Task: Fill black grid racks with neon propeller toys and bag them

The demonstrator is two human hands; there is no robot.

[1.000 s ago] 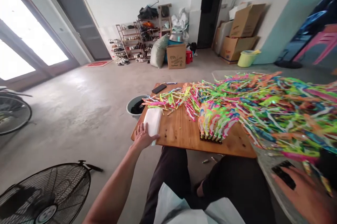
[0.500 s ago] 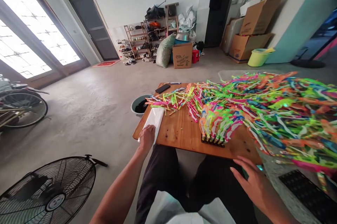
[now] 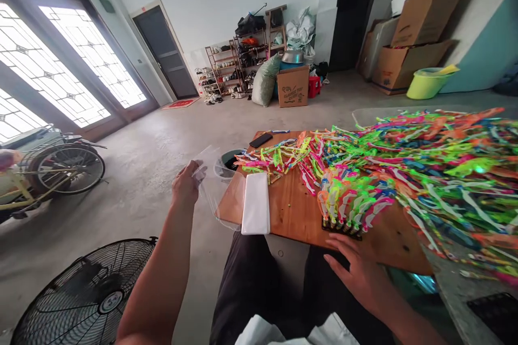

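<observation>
My left hand is closed on a clear plastic bag, held up off the left edge of the wooden table. Beside the bag, a white stack that looks like more plastic bags lies on the table. My right hand rests at the front edge with its fingers spread, holding nothing. Just beyond it stands a black rack with several upright colourful plastic toys in rows. I cannot make out exactly what kind of toys they are.
A large heap of similar toys spreads over the right side. A phone lies at the table's far left corner, with a basin beside it. A black fan stands on the floor at lower left, and a bicycle farther left.
My left hand has lifted a clear bag off the white stack and moved left and up with it. My right hand has shifted left along the table edge, nearer the rack.
</observation>
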